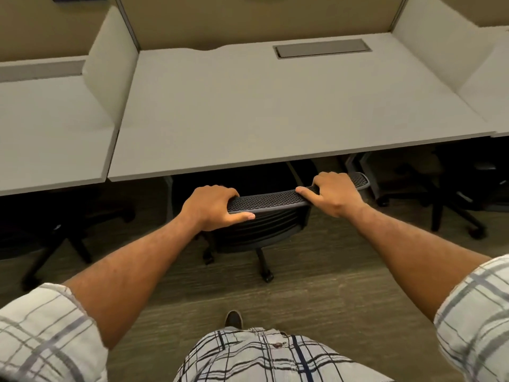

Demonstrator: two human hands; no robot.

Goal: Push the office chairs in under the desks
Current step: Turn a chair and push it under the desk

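Office chair (pixel 271 201) — backrest in both hands' (pixel 213 206) (pixel 334 195) closed grip; desk (pixel 248 119) edge just ahead.

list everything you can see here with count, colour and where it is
desks: three, pale grey, side by side across the top
cable hatch: one, grey, back of the middle desk
dividers: two, off-white, between desks
office chair: one, black mesh back, at the middle desk's edge
other chairs: two, dark, under the side desks
floor: grey-brown wood look
shoe: one, dark, bottom centre
left hand: grip on chair back top
right hand: same, right end
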